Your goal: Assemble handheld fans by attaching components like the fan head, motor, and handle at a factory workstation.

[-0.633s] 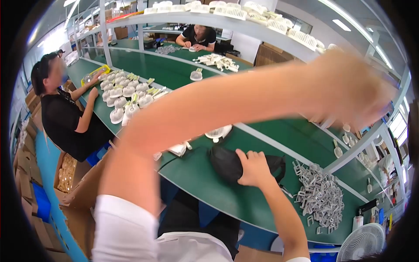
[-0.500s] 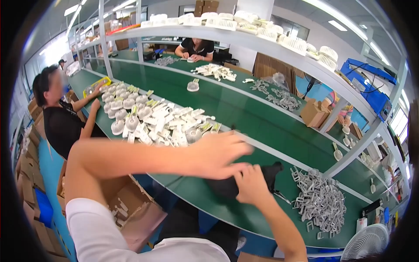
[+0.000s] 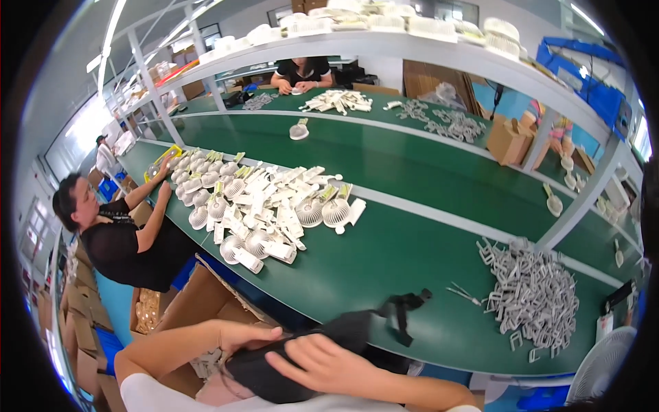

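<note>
A black fabric thing with a dangling strap (image 3: 292,371) lies across my front at the near table edge; I cannot tell its exact kind. At its upper left edge, my left hand (image 3: 244,335) holds it, the fingers partly hidden. My right hand (image 3: 329,360) is laid over it from the right, fingers curled on the cloth. The loose black strap (image 3: 401,312) trails onto the green table (image 3: 412,254). Beyond it on the table are a pile of grey U-shaped clips (image 3: 532,299) and a thin tool (image 3: 465,294).
White fan parts (image 3: 264,199) are heaped at the left-centre. At the far left, a co-worker (image 3: 123,220) reaches to a yellow tray (image 3: 165,161). Overhead, a shelf (image 3: 343,48) carries more white parts. A cardboard box (image 3: 206,295) stands below, and a fan (image 3: 604,364) at the lower right.
Both hands have drawn the black fabric thing from the table toward me, down and to the left. My left arm no longer stretches across the table. The view has shifted.
</note>
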